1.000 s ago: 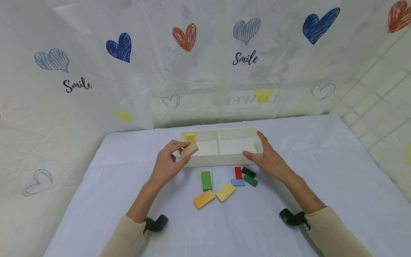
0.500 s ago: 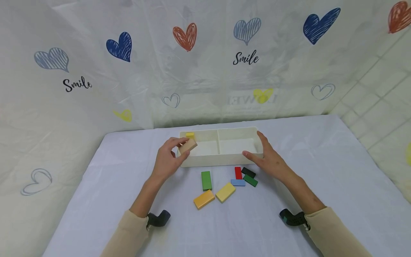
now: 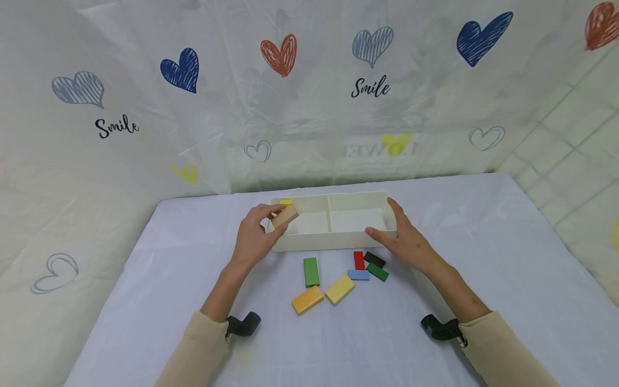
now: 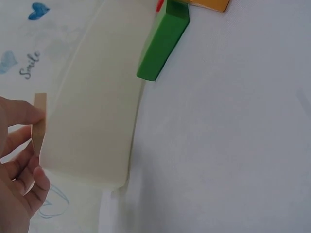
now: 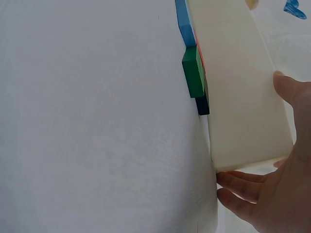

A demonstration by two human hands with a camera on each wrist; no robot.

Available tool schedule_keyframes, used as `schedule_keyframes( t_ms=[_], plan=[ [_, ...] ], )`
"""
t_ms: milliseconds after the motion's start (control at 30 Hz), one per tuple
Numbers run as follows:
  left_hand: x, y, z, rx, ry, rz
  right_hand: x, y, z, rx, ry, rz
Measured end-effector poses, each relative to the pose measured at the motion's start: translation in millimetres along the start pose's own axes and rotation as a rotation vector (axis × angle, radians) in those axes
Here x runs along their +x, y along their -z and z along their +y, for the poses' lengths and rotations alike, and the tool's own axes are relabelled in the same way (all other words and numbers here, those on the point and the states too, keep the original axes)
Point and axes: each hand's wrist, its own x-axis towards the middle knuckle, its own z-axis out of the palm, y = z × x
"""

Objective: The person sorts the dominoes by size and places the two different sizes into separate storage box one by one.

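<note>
My left hand pinches a plain wooden block between thumb and fingers, tilted over the front rim at the left end of a white two-compartment box. Behind it, a yellow block in the left compartment is mostly covered by the held block. In the left wrist view, the wooden block shows edge-on beside the box's upper edge. My right hand holds the box's right end, thumb at the front rim and index finger toward the far corner. Its other fingers reach around the end wall in the right wrist view.
In front of the box lie a green block, an orange block and a pale yellow block. Smaller red, black, dark green and blue blocks cluster near the right hand. A patterned curtain hangs behind.
My left hand has shifted slightly away from me with the wooden block, which now covers more of the yellow block. My right hand and the loose blocks have stayed put.
</note>
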Motion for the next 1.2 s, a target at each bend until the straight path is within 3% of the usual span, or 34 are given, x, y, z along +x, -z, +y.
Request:
schedule_keyframes(
  t_ms=[800,1200],
  plan=[
    [13.1,-8.5,-3.6,0.023,0.082,0.009,-0.1,-1,2,0.001,0.001,-0.005],
    [11.2,-6.6,-6.3,0.002,0.058,0.049,0.6,0,0,-0.003,0.005,-0.001]
  ],
)
